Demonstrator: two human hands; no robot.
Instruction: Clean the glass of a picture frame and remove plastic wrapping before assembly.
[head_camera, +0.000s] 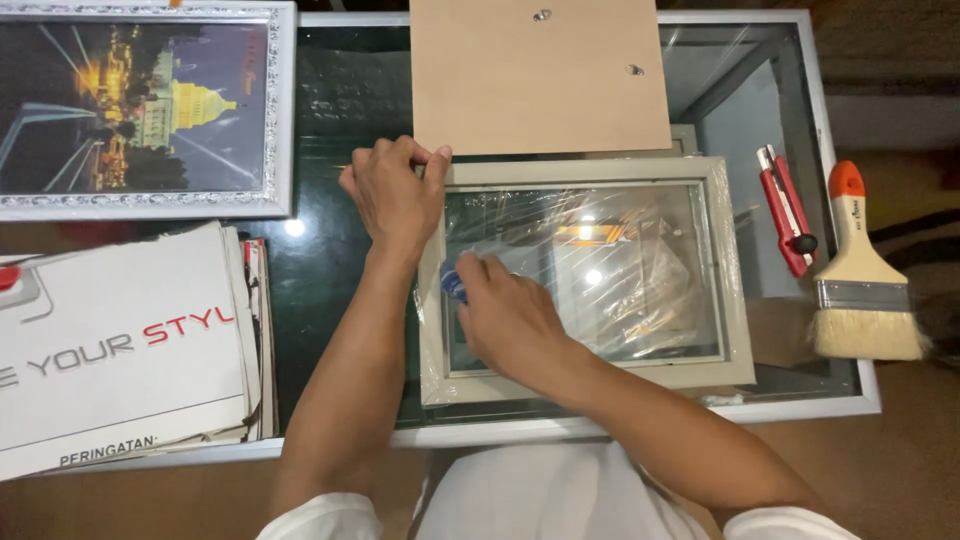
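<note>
White sleeves sit low, nearest the camera. Going up from them, the right hand (510, 320) rests on the gray picture frame (585, 280) in the middle of the glass counter (330, 270). Its fingers pinch a small blue thing (453, 283) against the shiny plastic wrap (640, 270). The left hand (395, 195) has curled fingers gripping the frame's top left corner. It looks best to hold that corner firm and move slowly and lightly, so the glass stays safe. A brown backing board (540, 75) lies above, with a red cutter (788, 210) and a paintbrush (860, 275) to the right.

Beige picture frame (735, 290), red cutter (787, 210), orange-handled brush (862, 275)
</note>
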